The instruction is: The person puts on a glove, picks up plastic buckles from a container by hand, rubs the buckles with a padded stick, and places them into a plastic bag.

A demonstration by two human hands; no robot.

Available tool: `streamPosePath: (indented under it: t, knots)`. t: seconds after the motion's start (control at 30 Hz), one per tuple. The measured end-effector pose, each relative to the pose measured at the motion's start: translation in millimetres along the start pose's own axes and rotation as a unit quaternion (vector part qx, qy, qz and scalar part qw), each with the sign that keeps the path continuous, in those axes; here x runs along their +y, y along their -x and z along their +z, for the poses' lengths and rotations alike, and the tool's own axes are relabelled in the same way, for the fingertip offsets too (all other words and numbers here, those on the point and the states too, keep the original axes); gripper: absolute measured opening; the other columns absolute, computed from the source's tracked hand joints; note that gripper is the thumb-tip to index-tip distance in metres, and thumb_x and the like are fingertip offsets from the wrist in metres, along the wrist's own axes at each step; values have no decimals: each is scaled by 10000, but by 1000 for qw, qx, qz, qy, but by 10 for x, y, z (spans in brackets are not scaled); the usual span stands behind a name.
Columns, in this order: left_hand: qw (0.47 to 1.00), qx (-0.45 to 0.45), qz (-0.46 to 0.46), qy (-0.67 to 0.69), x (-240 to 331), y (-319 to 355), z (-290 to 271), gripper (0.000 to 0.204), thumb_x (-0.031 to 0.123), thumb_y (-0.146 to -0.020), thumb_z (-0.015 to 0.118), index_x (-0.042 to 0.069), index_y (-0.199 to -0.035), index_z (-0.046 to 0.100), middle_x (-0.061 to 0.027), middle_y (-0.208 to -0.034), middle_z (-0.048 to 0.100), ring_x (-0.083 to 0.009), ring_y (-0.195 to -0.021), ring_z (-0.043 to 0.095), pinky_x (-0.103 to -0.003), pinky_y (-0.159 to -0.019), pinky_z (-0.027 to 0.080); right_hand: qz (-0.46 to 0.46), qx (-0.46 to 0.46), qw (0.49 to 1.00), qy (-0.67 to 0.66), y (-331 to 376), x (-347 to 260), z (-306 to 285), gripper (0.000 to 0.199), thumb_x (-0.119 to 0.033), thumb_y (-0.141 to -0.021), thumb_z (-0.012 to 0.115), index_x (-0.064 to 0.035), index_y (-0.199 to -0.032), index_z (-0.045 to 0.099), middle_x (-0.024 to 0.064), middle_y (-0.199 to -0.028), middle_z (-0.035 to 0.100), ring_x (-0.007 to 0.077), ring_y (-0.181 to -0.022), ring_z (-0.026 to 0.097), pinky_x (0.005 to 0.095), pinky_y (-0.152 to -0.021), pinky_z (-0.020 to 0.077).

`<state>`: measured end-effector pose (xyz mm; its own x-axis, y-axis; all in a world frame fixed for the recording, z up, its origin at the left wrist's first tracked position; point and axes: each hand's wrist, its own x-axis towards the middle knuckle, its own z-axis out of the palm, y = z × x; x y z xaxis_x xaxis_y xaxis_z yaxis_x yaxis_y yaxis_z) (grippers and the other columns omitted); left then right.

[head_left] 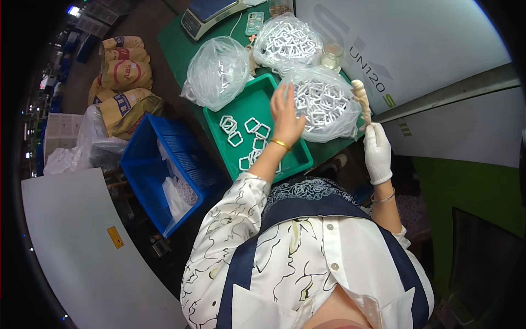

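Observation:
My bare left hand (287, 118), with a gold bangle at the wrist, is open over the right side of the green tray (216, 134). Its fingertips are beside a clear plastic bag full of white plastic rings (323, 104); whether they touch it I cannot tell. Several loose white angular rings (235, 138) lie in the tray, some partly hidden under my left forearm. My right hand (378, 153), in a white glove, is closed around the lower end of a cream-coloured knobbly stick (360, 98), which points up beside the bag.
Another bag of white rings (287, 41) and a less full bag (219, 74) stand behind the tray. A glass jar (332, 56), a phone (255, 23) and a scale (205, 19) share the green table. Left are a blue crate (143, 159) and brown sacks (126, 74); a white machine (405, 49) borders the right.

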<state>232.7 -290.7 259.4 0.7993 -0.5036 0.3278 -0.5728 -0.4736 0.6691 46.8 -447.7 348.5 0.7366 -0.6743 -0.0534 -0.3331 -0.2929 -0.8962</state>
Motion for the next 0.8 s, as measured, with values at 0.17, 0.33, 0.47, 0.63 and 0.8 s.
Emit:
streamPosePath:
  t: [0.17, 0.33, 0.47, 0.63, 0.8]
  knots:
    - [990, 24, -122, -68, -935, 219, -429, 578, 4, -754, 608, 18, -1327, 529, -190, -1332, 510, -389, -1268, 450, -470, -1115, 340, 11, 25, 999, 16, 42, 221, -97, 262, -212, -1067, 448, -33, -965, 610, -50, -674, 391, 43, -591, 354, 237, -541, 325]
    - [971, -59, -195, -127, -1482, 522, -433, 437, 20, -779, 629, 63, -1214, 639, -147, -1269, 573, -359, -1194, 518, -438, -1036, 434, -7, -2, 999, 33, 0, 301, 25, 255, -209, -1065, 452, -33, -964, 606, -48, -673, 393, 47, -591, 354, 239, -543, 328]
    - [960, -83, -178, -200, -1552, 488, -285, 461, 182, -753, 806, 111, -1186, 664, -132, -1212, 595, -361, -1123, 545, -429, -1002, 458, -8, -34, 999, 35, 2, 137, 139, 257, -218, -1039, 488, 16, -1037, 595, 183, -861, 630, 270, -782, 614, 363, -750, 487]
    - [950, -126, -231, -170, -1580, 396, -303, 422, 221, -727, 827, 73, -1096, 688, -171, -1144, 628, -360, -1079, 591, -440, -971, 476, -38, -39, 997, 47, 22, 126, 189, 235, -200, -1052, 468, -4, -1002, 588, 78, -779, 523, 178, -690, 488, 306, -651, 415]
    - [962, -135, -232, -49, -1934, 393, -275, 212, 139, -770, 753, 93, -973, 717, -180, -1059, 627, -355, -939, 637, -437, -876, 525, -23, -59, 995, 73, 40, 134, 147, 238, -203, -1041, 478, 7, -1033, 587, 187, -847, 620, 296, -749, 601, 368, -722, 481]
